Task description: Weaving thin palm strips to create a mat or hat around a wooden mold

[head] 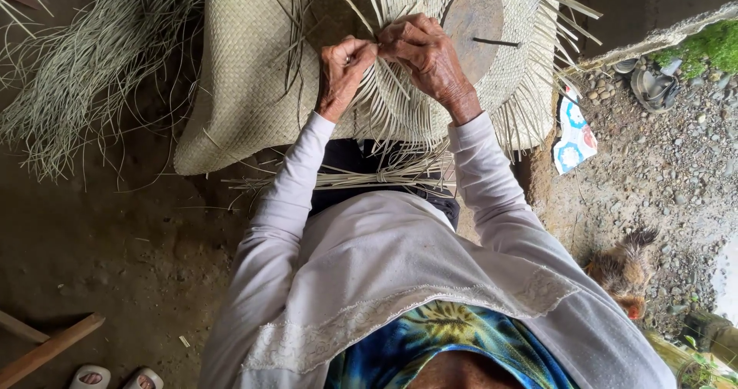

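1. Pale straw strips (384,74) are pinched between the fingers of the left hand (342,74) and right hand (423,54), at the far-centre woven mat (254,66).
2. A hard tug could snap a strip or loosen the weave.

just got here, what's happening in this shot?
A person in a white long-sleeved top is weaving pale straw strips. The left hand and right hand meet, pinching loose strips at the edge of a round woven piece around a disc-shaped form. A finished woven mat lies alongside, raw fibre piled further left.
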